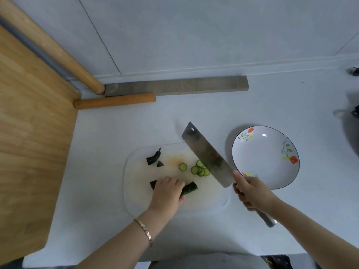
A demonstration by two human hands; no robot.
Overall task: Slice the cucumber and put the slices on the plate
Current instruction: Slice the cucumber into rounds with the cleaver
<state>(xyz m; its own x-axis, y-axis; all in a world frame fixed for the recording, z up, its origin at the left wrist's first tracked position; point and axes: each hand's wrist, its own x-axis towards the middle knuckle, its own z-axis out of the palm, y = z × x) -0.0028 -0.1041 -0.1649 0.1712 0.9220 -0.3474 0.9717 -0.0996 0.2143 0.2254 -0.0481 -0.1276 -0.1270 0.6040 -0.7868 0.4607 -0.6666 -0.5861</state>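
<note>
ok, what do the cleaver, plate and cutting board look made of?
Cleaver: steel, by its dull grey mottled sheen; handle looks metal too.
Plate: likely glazed ceramic, glossy white with a bright glint, painted flowers.
Cutting board: probably whitish translucent plastic, thin with rounded corners.

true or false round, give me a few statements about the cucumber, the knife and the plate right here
1. The plate already holds cucumber slices. False: no slices are on it; the slices lie on the cutting board.
2. The right hand grips the cleaver. True.
3. The left hand holds the cucumber down on the cutting board. True.
4. The plate sits to the left of the cutting board. False: it sits to its right, by the right hand.
</note>
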